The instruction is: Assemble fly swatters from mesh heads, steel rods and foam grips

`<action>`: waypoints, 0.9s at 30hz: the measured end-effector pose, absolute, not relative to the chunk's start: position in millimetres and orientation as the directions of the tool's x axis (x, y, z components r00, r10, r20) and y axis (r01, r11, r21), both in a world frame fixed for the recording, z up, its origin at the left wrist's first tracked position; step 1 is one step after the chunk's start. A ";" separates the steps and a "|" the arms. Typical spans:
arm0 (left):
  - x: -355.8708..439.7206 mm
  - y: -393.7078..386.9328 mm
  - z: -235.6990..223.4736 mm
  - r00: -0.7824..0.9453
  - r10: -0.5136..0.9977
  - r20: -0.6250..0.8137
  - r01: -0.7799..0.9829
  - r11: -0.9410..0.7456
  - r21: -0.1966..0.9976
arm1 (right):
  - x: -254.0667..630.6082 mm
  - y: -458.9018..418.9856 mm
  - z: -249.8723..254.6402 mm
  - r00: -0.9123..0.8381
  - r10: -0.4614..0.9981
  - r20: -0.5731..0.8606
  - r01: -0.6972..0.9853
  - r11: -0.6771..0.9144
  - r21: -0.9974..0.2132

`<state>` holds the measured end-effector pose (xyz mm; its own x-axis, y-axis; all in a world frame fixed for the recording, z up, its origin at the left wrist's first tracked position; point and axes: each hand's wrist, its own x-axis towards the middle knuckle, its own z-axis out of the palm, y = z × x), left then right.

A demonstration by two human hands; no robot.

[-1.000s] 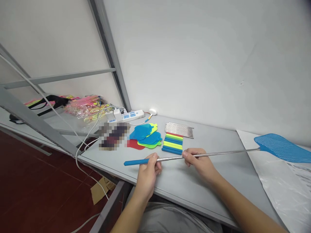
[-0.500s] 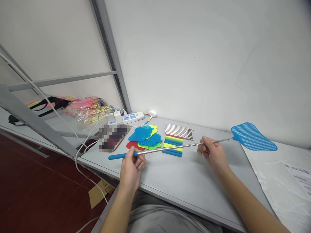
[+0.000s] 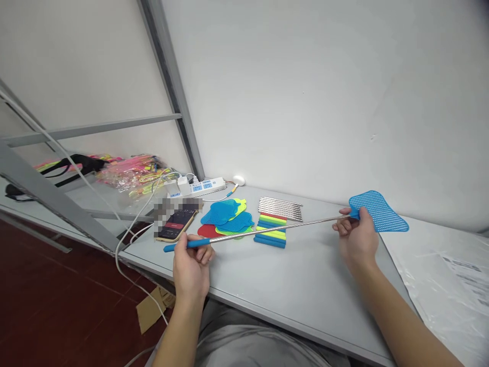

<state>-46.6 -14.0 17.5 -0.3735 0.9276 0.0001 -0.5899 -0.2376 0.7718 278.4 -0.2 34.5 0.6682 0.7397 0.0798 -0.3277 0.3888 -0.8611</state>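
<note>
Head view: from where I stand, the blue fly swatter (image 3: pixel 275 228) is stretched at a slight slant over the table (image 3: pixel 305 295), held up at both ends by two bare hands. The left hand (image 3: pixel 191 267) pinches the blue handle (image 3: pixel 199 243) between thumb and fingers, the other fingers curled loosely beneath. The right hand (image 3: pixel 359 242) is closed around the neck, just where the steel rod meets the mesh head (image 3: pixel 384 211).

What has just changed is that right hand: a second ago it pinched the rod partway along, and now it has travelled out to the neck. The whole swatter has shifted leftward too, its head coming nearer. To my mind that puts the joint of head and rod under direct control, with handle, rod and head looking like one joined piece.

Behind the rod, loose parts lie sorted: a pile of mesh heads (image 3: pixel 227 213), a row of coloured handle tubes (image 3: pixel 269 244) and a row of steel rods (image 3: pixel 280 206). Near the left hand lies a phone (image 3: pixel 176 225), partly blurred out; just beyond the swatter's head, a pale plastic sheet (image 3: pixel 439 275) covers the table's right end
</note>
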 end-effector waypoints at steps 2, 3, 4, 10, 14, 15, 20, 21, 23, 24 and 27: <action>-45.2 -13.9 16.6 -0.388 0.921 -0.011 -0.596 -0.242 0.766 | 280.0 1.3 33.5 0.684 0.721 0.112 -0.306 0.423 -0.853; -44.3 -13.7 16.7 -0.404 0.915 -0.018 -0.604 -0.252 0.756 | 280.1 1.8 33.1 0.689 0.713 0.133 -0.290 0.438 -0.851; -43.5 -13.3 17.0 -0.421 0.907 -0.028 -0.619 -0.264 0.740 | 279.9 2.2 32.9 0.694 0.704 0.151 -0.274 0.453 -0.849; -47.5 -8.2 20.2 -0.512 0.838 -0.187 -0.742 -0.323 0.587 | 281.1 2.4 34.2 0.730 0.665 0.159 -0.249 0.475 -0.844; -54.6 -6.2 21.3 -0.578 0.797 -0.174 -0.705 -0.379 0.600 | 285.5 2.4 35.5 0.752 0.639 0.163 -0.232 0.487 -0.842; -55.7 -6.0 21.5 -0.585 0.794 -0.168 -0.685 -0.373 0.626 | 286.8 2.5 35.8 0.754 0.636 0.163 -0.230 0.488 -0.842; -56.6 -7.5 20.7 -0.565 0.825 0.035 -0.396 -0.308 0.865 | 293.4 3.6 36.8 0.767 0.629 0.128 -0.247 0.473 -0.846; -55.5 -8.3 20.0 -0.560 0.822 0.104 -0.312 -0.326 0.893 | 293.1 4.1 36.4 0.769 0.628 0.119 -0.250 0.467 -0.848; -50.9 -10.6 17.9 -0.549 0.812 0.199 -0.198 -0.358 0.913 | 288.1 4.6 34.3 0.767 0.632 0.112 -0.247 0.452 -0.857; -47.4 -12.2 16.5 -0.539 0.813 0.217 -0.176 -0.361 0.916 | 283.1 4.4 32.6 0.760 0.640 0.112 -0.244 0.441 -0.864; -32.3 -18.7 11.1 -0.428 0.877 0.217 -0.156 -0.308 0.938 | 260.4 1.2 25.4 0.703 0.699 0.130 -0.238 0.404 -0.883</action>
<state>-32.3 -18.7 11.1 -0.4276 0.8775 0.2173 -0.1557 -0.3082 0.9385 260.4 1.2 25.4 0.7034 0.6987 0.1302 -0.2380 0.4042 -0.8832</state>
